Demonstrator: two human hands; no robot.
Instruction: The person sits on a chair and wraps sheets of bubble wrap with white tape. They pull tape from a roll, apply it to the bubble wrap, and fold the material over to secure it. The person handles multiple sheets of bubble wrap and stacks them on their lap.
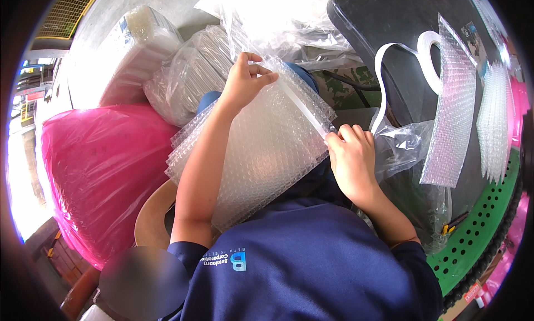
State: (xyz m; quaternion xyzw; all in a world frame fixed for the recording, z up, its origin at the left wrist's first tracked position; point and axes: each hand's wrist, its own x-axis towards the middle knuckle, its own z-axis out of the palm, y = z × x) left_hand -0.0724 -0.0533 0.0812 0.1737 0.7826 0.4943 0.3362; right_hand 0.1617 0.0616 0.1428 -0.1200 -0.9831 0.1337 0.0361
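Observation:
A stack of clear bubble wrap sheets (261,148) lies across my lap. Along its upper right edge runs a narrow strip of white tape (305,111), stretched between my two hands. My left hand (245,85) pinches the strip's far end at the top corner of the sheets. Lower on the same edge, my right hand (354,158) grips the strip with bent fingers. From there the tape loops up to a white tape roll (429,60) on the black table. My fingers hide the exact ends of the pressed-down part.
Bubble wrap pieces (453,110) hang over the black table (384,18) at right, beside a green perforated surface (473,237) and a yellow-handled cutter (448,229). A pink wrapped bundle (105,171) stands left. Plastic-wrapped stacks (189,71) sit ahead.

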